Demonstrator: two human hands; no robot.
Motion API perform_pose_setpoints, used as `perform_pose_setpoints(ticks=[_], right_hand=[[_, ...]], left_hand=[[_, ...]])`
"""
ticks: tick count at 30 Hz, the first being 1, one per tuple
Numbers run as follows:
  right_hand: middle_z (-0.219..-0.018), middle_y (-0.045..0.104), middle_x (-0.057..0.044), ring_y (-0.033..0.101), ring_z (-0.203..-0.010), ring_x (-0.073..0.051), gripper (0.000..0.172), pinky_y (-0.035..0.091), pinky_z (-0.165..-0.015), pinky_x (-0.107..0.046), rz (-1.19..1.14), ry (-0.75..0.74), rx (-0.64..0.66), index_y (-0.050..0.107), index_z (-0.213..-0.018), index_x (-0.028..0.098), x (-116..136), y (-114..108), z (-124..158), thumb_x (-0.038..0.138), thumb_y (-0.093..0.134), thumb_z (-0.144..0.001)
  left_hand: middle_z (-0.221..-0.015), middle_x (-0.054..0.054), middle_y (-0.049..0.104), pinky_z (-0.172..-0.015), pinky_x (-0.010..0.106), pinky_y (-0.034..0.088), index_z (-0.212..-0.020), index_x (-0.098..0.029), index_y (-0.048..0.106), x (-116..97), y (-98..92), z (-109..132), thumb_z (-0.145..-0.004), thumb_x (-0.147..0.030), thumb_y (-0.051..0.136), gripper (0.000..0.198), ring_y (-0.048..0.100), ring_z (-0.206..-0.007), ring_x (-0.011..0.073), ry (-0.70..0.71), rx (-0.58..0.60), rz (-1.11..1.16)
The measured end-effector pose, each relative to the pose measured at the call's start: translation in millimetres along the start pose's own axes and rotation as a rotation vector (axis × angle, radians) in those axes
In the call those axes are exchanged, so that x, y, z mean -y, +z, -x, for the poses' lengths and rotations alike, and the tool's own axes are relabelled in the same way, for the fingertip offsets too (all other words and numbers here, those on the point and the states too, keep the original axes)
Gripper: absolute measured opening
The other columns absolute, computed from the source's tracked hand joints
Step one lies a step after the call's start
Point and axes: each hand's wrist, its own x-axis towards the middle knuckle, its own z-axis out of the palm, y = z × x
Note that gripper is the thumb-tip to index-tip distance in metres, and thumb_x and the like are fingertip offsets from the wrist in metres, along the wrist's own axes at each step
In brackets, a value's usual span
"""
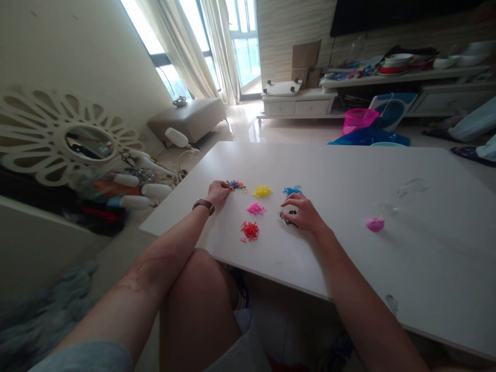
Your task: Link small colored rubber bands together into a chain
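Note:
My left hand [219,192] rests at the left of the white table, its fingers closed together at the edge of a mixed-colour pile of small rubber bands [236,184]. What those fingertips pinch is too small to make out. Over a little pile of black rubber bands [289,217] is my right hand [304,213], fingers curved and apart, partly covering them. Blue rubber bands [291,190] lie just beyond it. Between my hands are separate piles of yellow rubber bands [262,191], pink rubber bands [256,208] and red rubber bands [250,231].
On the right of the table [329,165] lie a pink bundle [375,223] and clear plastic pieces [413,187]. A pink basket [359,121] stands beyond the far edge. At far right, a person's legs [475,124] show. A decorative mirror [88,142] leans at left.

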Motion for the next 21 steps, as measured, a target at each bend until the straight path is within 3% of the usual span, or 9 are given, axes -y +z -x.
perform_pose_setpoints(ticks=[7,12,21], right_hand=[[-0.099,0.068,-0.007,0.062,-0.099,-0.025,0.011,0.050,-0.092,-0.044,0.005,0.006,0.005,0.075,-0.089,0.024,1,0,1,0.031,0.074,-0.081],[-0.098,0.068,-0.006,0.063,-0.097,-0.025,0.009,0.050,-0.091,-0.044,0.018,-0.008,0.002,0.074,-0.087,0.023,1,0,0,0.030,0.073,-0.081],[-0.096,0.068,-0.006,0.063,-0.097,-0.025,0.007,0.050,-0.091,-0.044,0.022,-0.007,-0.011,0.074,-0.085,0.024,1,0,0,0.031,0.072,-0.082]], left_hand=[[-0.077,0.005,0.072,-0.058,0.021,0.044,-0.092,-0.013,0.076,2,-1.6,-3,-0.070,-0.014,0.073,0.022,0.059,-0.063,0.0126,-0.024,0.011,0.002],[-0.070,0.005,0.069,-0.057,0.021,0.044,-0.088,-0.012,0.076,-1,-5.5,-1,-0.075,-0.018,0.074,0.015,0.057,-0.059,0.0119,-0.050,0.019,0.014],[-0.074,0.007,0.071,-0.053,0.021,0.043,-0.093,-0.011,0.077,-6,-11.0,1,-0.083,-0.022,0.068,0.018,0.058,-0.059,0.0132,-0.076,-0.001,0.025]])
